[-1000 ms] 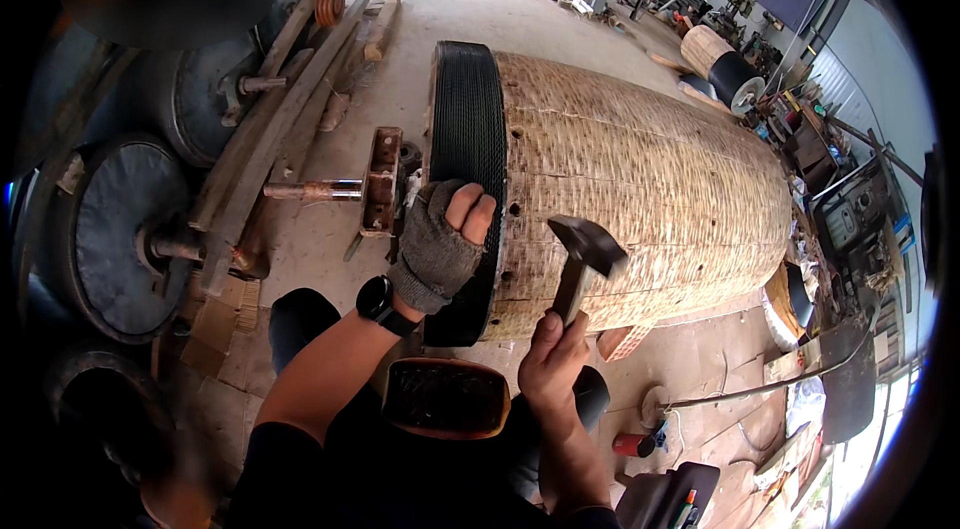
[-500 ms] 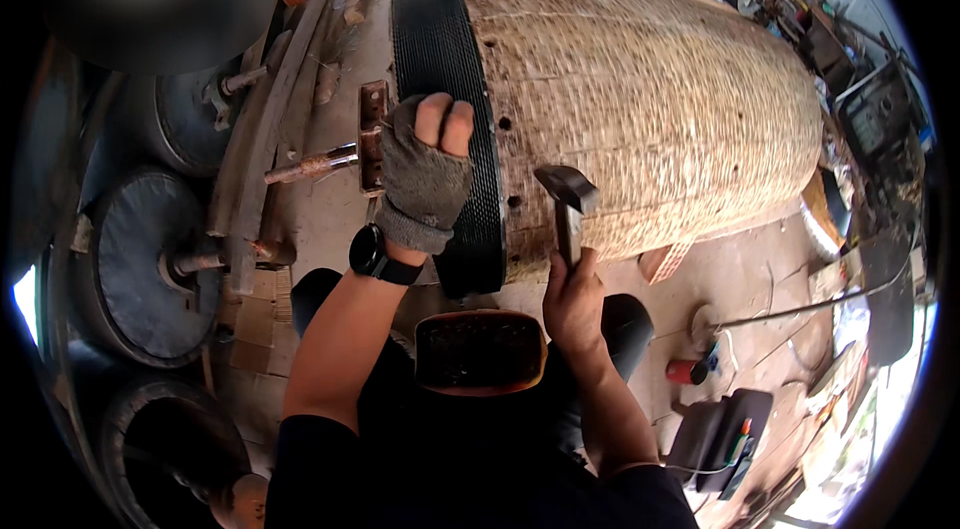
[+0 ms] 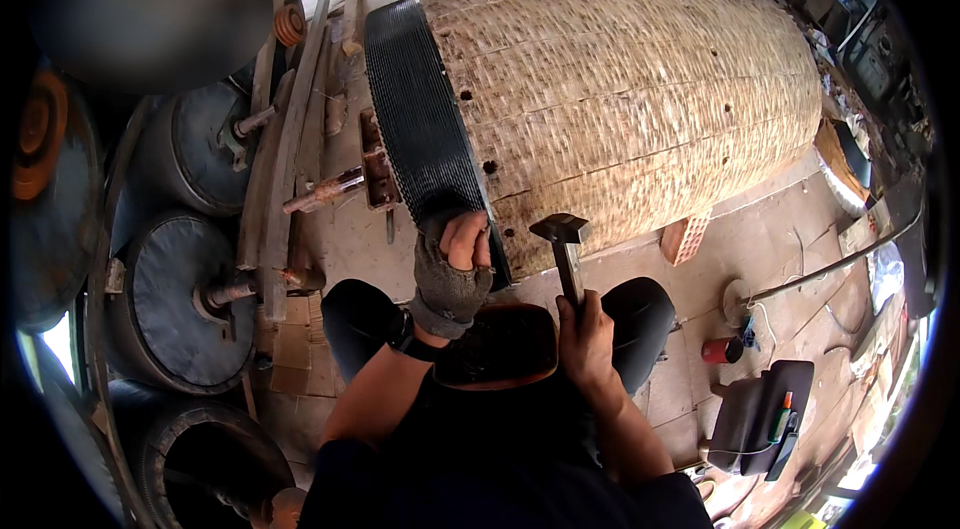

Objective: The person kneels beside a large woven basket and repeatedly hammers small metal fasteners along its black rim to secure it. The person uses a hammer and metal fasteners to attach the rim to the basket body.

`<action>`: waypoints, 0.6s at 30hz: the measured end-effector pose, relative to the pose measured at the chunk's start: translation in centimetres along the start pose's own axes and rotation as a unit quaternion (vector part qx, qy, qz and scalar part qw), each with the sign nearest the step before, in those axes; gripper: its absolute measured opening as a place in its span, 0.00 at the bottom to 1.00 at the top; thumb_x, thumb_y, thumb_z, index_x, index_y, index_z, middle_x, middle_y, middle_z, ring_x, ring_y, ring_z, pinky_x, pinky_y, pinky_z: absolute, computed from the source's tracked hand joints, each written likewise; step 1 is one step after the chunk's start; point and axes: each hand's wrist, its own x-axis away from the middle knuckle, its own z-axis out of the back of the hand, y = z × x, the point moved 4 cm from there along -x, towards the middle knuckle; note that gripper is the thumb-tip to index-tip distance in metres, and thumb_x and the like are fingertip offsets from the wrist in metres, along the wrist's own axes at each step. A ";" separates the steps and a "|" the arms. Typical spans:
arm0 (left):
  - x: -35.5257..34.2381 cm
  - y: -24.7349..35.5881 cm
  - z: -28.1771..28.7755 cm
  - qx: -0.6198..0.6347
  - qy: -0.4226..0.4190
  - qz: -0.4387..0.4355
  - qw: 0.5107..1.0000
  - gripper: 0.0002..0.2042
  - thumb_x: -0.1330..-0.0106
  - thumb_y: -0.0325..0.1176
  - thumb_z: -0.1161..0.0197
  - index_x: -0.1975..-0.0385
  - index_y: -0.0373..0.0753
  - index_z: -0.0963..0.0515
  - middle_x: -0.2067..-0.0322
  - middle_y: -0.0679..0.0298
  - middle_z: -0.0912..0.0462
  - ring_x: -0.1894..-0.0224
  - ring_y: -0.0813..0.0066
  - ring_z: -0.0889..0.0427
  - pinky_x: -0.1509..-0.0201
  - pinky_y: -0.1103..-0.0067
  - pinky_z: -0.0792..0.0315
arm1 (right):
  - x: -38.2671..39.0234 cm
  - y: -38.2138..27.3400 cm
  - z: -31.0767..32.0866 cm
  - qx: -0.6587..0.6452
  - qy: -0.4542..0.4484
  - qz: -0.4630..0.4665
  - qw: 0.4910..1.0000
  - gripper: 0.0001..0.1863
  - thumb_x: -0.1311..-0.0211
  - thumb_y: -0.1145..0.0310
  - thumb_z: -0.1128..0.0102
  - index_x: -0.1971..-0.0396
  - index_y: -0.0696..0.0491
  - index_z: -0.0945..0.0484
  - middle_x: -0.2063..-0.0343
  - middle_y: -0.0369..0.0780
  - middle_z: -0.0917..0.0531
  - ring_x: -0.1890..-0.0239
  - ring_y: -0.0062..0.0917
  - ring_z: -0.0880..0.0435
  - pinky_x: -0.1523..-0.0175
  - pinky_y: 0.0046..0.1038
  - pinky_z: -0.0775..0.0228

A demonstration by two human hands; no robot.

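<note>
A large wooden drum (image 3: 620, 99) with a rough, chipped surface and several dark holes lies on its side before me. Round its left end runs a ribbed black band (image 3: 410, 99). My left hand (image 3: 455, 269), in a grey fingerless glove, is closed against the near lower part of this band. Whatever its curled fingers may pinch is hidden. My right hand (image 3: 588, 344) grips the handle of a hammer (image 3: 562, 234), its metal head raised beside the drum's near edge, apart from the wood. Between my knees sits a dark open container (image 3: 497, 344), its contents unclear.
A rusty shaft with a bracket (image 3: 340, 187) juts from the drum's left end. Wooden beams (image 3: 285, 169) and several black rollers (image 3: 185, 304) line the left. A perforated brick (image 3: 686, 237) lies by the drum; a red can (image 3: 722, 350) and a dark box (image 3: 762, 419) stand at right.
My left hand has moved down along the black band toward its near edge. The hammer stays in my right hand, its head slightly lower. The view has shifted.
</note>
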 end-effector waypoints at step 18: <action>-0.6 0.6 -1.6 0.094 -0.055 0.148 0.983 0.32 0.45 0.17 0.39 0.35 0.40 0.32 0.66 0.61 0.24 0.74 0.73 0.21 0.70 0.75 0.25 | -1.0 -2.4 0.1 -0.027 -0.038 0.001 0.999 0.12 0.30 0.68 0.41 0.55 0.59 0.30 0.75 0.56 0.19 0.73 0.56 0.18 0.71 0.48 0.28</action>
